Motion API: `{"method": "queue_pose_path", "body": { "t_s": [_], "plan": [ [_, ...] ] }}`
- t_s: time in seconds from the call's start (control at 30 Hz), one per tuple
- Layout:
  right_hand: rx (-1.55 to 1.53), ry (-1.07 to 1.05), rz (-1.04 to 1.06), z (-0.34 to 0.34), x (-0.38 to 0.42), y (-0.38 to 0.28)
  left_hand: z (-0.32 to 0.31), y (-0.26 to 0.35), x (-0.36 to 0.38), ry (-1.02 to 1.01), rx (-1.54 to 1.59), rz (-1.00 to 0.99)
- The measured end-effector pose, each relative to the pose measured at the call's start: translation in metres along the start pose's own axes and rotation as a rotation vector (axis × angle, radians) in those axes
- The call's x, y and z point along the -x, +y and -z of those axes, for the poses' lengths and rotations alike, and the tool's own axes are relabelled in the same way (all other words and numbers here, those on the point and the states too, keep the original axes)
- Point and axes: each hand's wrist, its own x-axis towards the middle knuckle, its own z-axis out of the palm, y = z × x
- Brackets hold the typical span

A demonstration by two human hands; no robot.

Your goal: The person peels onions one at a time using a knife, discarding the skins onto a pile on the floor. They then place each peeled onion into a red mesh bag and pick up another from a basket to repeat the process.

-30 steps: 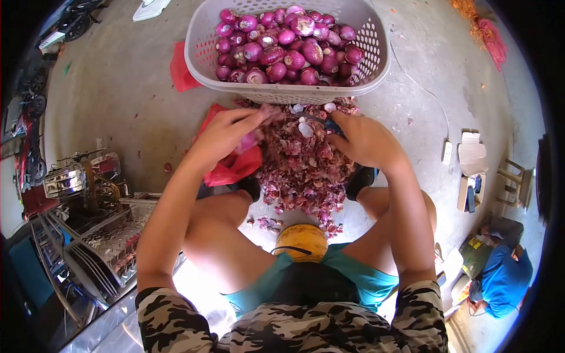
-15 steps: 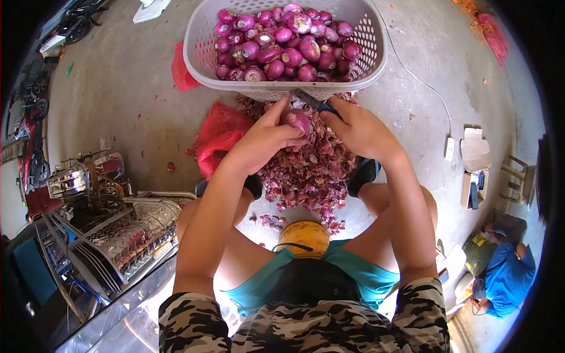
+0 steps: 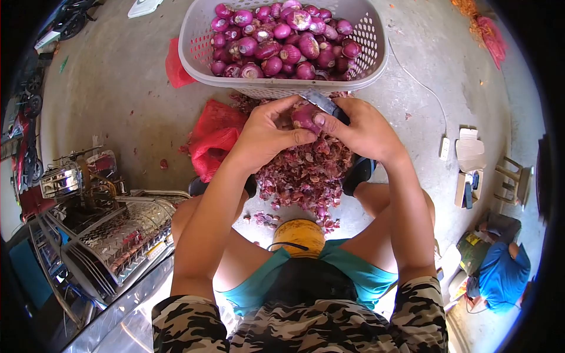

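Observation:
My left hand (image 3: 272,129) is closed around a red onion (image 3: 305,117) in front of the basket. A knife (image 3: 321,102) with a dark handle is gripped in my right hand (image 3: 362,129), its broad blade lying across the far side of the onion. My right thumb presses on the onion's near right side. Below both hands a heap of dry onion skins (image 3: 309,170) covers the floor between my feet. Just beyond them stands a grey perforated basket (image 3: 276,86) holding many purple onions (image 3: 268,48).
A red mesh bag (image 3: 215,138) lies left of the skins, and a yellow bucket (image 3: 299,235) is between my legs. Metal machinery (image 3: 126,235) stands at left. On the right are a power strip (image 3: 444,149), an open carton (image 3: 469,170), a wooden stool (image 3: 513,181) and a person in blue (image 3: 503,276).
The knife blade has swung down onto the onion. My right hand has moved closer, its thumb now touching the onion. The view has shifted slightly.

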Motion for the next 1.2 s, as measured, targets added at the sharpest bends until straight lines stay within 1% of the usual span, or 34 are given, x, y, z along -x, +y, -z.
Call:
{"method": "queue_pose_path", "body": {
  "t_s": [0.13, 0.23, 0.33, 0.43, 0.6, 0.63, 0.73, 0.83, 0.9, 0.93, 1.0, 1.03, 1.1, 1.13, 1.17, 1.2],
  "plan": [
    [0.012, 0.048, 0.016, 0.000, 0.001, -0.004, 0.000, -0.006, -0.002, 0.018, 0.027, -0.059],
    [0.141, 0.131, 0.046, -0.002, 0.001, -0.006, 0.001, -0.008, -0.003, 0.030, 0.025, -0.075],
    [0.179, 0.117, 0.033, 0.000, 0.000, -0.013, 0.000, -0.006, -0.002, 0.028, 0.020, -0.092],
    [0.232, 0.118, 0.113, -0.009, 0.000, -0.007, 0.004, -0.004, -0.002, -0.010, 0.018, -0.085],
    [0.083, 0.047, 0.089, -0.012, -0.003, -0.003, 0.007, -0.002, -0.001, -0.033, 0.030, -0.083],
    [0.060, 0.035, 0.085, -0.013, -0.004, -0.002, 0.007, -0.002, -0.001, -0.013, 0.000, -0.135],
    [0.003, 0.067, 0.158, -0.018, -0.005, -0.005, 0.005, -0.005, -0.003, 0.047, -0.080, -0.272],
    [-0.053, 0.025, 0.134, -0.018, -0.006, -0.007, 0.004, -0.008, -0.007, 0.132, -0.183, -0.370],
    [-0.218, -0.039, 0.127, -0.020, -0.007, -0.004, 0.004, -0.011, -0.011, 0.221, -0.304, -0.431],
    [-0.301, -0.070, 0.124, -0.020, -0.008, -0.003, 0.004, -0.010, -0.011, 0.218, -0.240, -0.403],
    [-0.312, -0.126, 0.076, -0.013, -0.005, -0.004, 0.003, -0.005, -0.011, 0.216, -0.110, -0.353],
    [-0.318, -0.154, 0.051, -0.009, -0.004, -0.003, 0.003, -0.004, -0.011, 0.238, -0.031, -0.298],
    [-0.286, -0.090, 0.078, -0.002, 0.000, 0.005, 0.003, -0.002, -0.011, 0.275, 0.127, -0.182],
    [-0.271, -0.057, 0.091, 0.002, 0.001, 0.011, 0.003, -0.001, -0.010, 0.259, 0.161, -0.155],
    [-0.278, -0.050, 0.004, 0.002, 0.002, 0.016, 0.004, 0.002, -0.008, 0.245, 0.196, -0.126],
    [-0.215, -0.108, 0.005, 0.005, 0.001, 0.016, 0.005, 0.003, -0.006, 0.231, 0.230, -0.097]
  ]
}}
